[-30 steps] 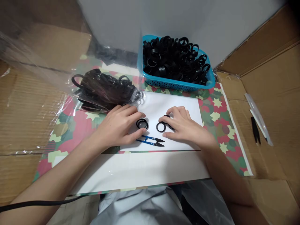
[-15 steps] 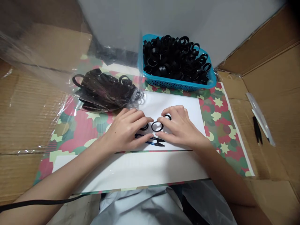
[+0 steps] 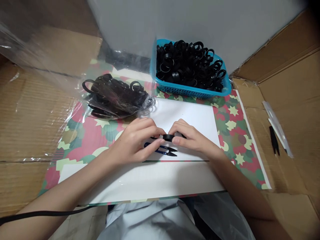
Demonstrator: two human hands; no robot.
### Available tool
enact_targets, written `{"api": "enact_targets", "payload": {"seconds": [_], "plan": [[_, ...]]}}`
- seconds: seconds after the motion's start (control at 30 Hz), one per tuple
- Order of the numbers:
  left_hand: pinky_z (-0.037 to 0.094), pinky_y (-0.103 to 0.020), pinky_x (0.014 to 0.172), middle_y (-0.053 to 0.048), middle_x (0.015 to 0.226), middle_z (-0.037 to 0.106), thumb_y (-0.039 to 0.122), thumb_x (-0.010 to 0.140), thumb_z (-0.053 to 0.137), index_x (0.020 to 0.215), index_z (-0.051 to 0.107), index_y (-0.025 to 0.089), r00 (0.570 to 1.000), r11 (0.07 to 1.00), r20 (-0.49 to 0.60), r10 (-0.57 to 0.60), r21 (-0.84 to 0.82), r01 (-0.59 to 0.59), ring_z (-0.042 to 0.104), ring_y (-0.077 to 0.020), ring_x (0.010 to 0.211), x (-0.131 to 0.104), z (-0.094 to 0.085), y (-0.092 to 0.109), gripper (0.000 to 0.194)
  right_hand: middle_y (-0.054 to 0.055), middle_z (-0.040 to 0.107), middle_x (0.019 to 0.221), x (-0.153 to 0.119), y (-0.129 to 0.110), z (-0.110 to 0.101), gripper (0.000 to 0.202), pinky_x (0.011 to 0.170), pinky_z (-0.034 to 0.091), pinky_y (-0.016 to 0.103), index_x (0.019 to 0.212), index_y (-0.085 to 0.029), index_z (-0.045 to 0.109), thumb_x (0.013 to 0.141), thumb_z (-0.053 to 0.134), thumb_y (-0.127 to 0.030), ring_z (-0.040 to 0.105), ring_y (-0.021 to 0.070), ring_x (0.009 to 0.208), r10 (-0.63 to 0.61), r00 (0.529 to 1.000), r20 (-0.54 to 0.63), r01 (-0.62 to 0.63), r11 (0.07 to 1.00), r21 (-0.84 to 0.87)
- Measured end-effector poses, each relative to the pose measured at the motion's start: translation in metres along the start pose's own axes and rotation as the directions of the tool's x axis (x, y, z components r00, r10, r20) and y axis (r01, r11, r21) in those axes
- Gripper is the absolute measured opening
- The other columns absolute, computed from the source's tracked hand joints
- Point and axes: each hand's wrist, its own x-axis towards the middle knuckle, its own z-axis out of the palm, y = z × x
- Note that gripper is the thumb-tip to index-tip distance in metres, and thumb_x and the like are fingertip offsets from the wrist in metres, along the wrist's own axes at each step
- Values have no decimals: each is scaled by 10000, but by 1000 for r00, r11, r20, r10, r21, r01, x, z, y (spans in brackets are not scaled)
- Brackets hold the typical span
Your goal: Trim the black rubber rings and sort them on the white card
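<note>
Between my two hands a black ring point(image 3: 168, 137) is held on edge, its outer band facing me, above the white paper. My left hand point(image 3: 140, 138) pinches its left side between thumb and forefinger. My right hand point(image 3: 188, 135) grips the right side in the same way. Blue-handled thread snips point(image 3: 162, 150) with dark blades lie on the paper just below the fingers. Part of another black ring point(image 3: 155, 137) shows behind my left fingers, and a dark piece point(image 3: 183, 136) peeks out beneath my right fingers; both are mostly hidden.
A blue basket point(image 3: 192, 91) heaped with black rings stands at the back. Left of it lies a clear plastic bag point(image 3: 115, 98) of black rings. Black tweezers point(image 3: 274, 140) and a clear sleeve point(image 3: 277, 128) lie on cardboard at right. Cardboard walls point(image 3: 295, 63) border the patterned mat point(image 3: 232, 133).
The ring that lay flat between my hands is now tipped up on edge. Both hands have closed on it, the fingertips moving nearer. The view has shifted slightly.
</note>
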Motion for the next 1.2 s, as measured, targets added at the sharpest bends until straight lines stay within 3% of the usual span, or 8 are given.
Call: {"api": "enact_targets", "payload": {"seconds": [0.17,0.27,0.43,0.57,0.67,0.77,0.97,1.2], "plan": [[399,-219,603,-5,696,573,242,849,566,851,642,138,971,951,69,-230,-194,239,524,-101,647,2,-2,3,128,-4,543,750,0,0,3,272,729,355,276,771,-210,505,954,367,-355,454,147,777,36,997,-65,-34,999,22],[403,-216,609,-6,700,580,257,865,540,832,646,144,962,931,78,-263,-241,274,527,-102,653,3,-3,3,158,-5,555,732,-1,-2,4,252,704,360,265,755,-207,518,940,399,-331,473,143,766,79,994,-74,-76,996,44],[422,-237,664,-23,764,570,293,869,535,932,617,143,974,960,24,-224,-164,225,537,-122,715,2,-1,3,183,0,567,660,1,-7,8,295,691,375,271,707,-200,543,926,384,-318,502,148,737,169,981,-90,-161,982,94],[431,-269,658,-39,800,554,378,763,671,1016,574,142,997,998,-50,-58,38,60,530,-151,727,-1,5,4,359,-4,565,625,3,-9,12,297,669,375,270,672,-199,535,903,405,-333,505,147,711,200,976,-90,-187,973,135],[421,-256,622,-23,748,550,324,808,625,941,586,164,996,994,-89,16,105,-7,515,-135,675,-1,4,3,212,-1,565,637,2,-9,13,319,680,388,273,679,-196,533,912,388,-360,515,143,711,204,975,-85,-186,967,176],[424,-242,620,-19,743,557,310,818,600,917,598,162,995,988,-96,-29,145,43,525,-128,673,0,-5,-3,179,2,572,691,1,-5,10,309,690,405,267,750,-196,557,923,374,-375,530,136,721,244,958,-150,-214,958,193],[407,-246,611,-26,764,539,386,807,564,909,619,151,978,943,65,-199,285,173,534,-153,703,2,-17,-15,262,-2,580,701,0,14,0,225,665,413,271,758,-209,542,891,430,-352,532,151,740,298,883,-361,-255,953,164],[420,-291,678,-67,828,544,439,822,527,990,606,134,951,932,214,-224,332,145,540,-202,781,2,-11,-16,357,1,586,703,6,24,-1,201,726,404,304,752,-208,538,873,433,-329,532,169,772,277,876,-395,-274,959,65]]}}
